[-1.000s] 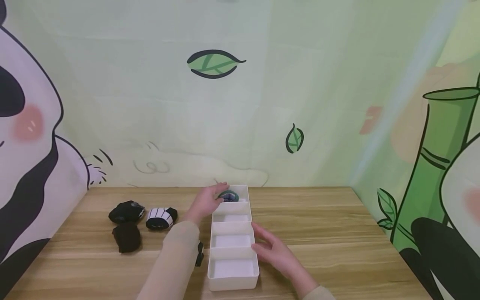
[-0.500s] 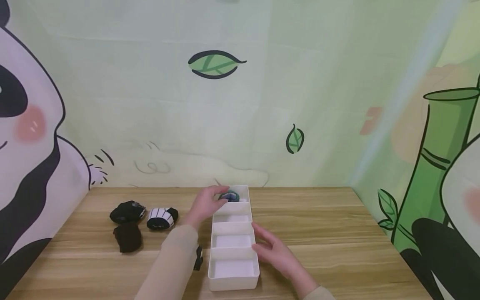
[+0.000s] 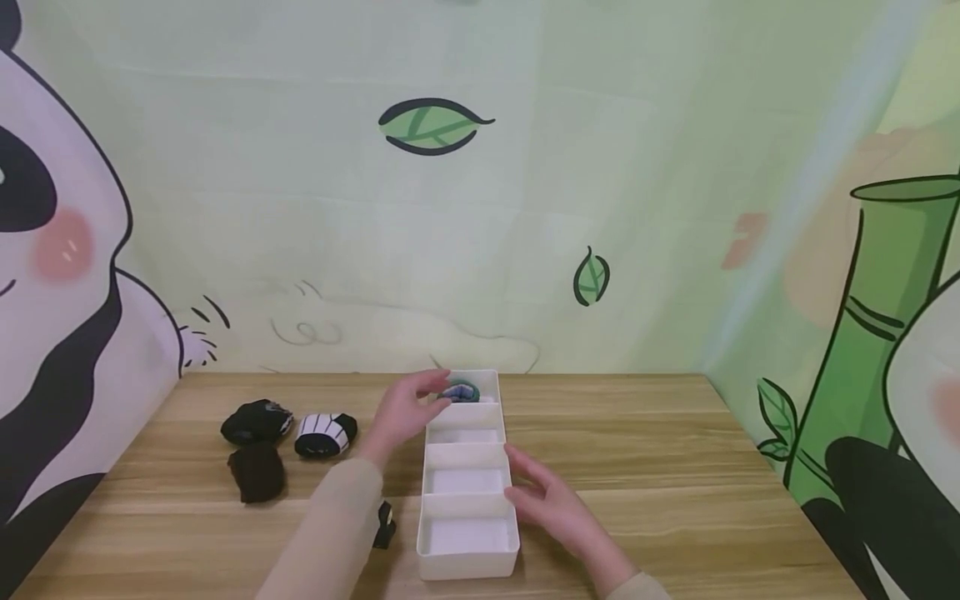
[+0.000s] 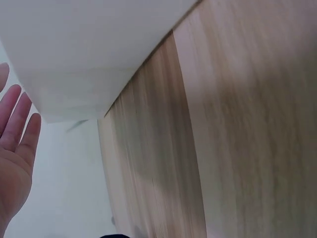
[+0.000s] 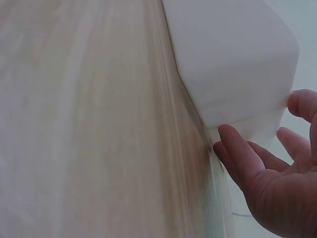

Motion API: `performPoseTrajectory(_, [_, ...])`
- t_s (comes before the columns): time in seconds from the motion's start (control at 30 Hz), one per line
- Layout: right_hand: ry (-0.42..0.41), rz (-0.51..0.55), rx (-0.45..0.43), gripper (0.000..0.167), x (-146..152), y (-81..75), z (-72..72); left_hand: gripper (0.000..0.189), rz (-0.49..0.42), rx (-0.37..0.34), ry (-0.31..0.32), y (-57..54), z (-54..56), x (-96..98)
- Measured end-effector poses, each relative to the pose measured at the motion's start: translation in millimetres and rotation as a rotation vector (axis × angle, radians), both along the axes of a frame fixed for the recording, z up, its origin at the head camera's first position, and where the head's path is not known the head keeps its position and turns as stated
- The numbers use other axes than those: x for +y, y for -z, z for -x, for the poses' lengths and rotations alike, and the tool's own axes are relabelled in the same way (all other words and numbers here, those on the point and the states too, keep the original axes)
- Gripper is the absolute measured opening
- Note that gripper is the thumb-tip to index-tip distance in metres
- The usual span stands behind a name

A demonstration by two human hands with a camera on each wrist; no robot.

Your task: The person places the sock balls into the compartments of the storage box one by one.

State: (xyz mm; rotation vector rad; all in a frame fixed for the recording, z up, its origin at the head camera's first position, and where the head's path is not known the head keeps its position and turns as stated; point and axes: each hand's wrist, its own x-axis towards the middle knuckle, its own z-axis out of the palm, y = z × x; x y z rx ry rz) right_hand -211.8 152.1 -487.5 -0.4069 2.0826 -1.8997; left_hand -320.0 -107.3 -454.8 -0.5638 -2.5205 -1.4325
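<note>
A long white box with several compartments in a row stands on the wooden table. In its farthest compartment sits a rolled item of teal and blue cloth, like a balled sock. My left hand is at the far left rim beside that roll, fingers extended and holding nothing; in the left wrist view the fingers reach up along the box's outer wall. My right hand rests its fingertips against the right side of the box, its fingers loosely bent.
Left of the box lie a black balled sock, a dark brown one and a black-and-white striped one. Another black bundle is partly hidden by the left sleeve. A printed cloth backdrop rises behind the table.
My left hand has come away from the teal roll, drawing slightly back and left. More of the roll and of the black bundle by the sleeve shows. My right hand stays put.
</note>
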Motion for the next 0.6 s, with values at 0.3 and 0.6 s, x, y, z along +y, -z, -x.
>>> performPoseTrajectory(0.3, [-0.005,0.005,-0.003,0.065,0,0.2,-0.7,0.046,-0.007,-0.009,-0.018,-1.8,-8.2,-13.4])
performPoseTrajectory(0.6, [-0.006,0.018,-0.006,0.064,-1,-0.2,-1.1,0.046,-0.015,-0.031,-0.096,1.1,-14.5,-28.2])
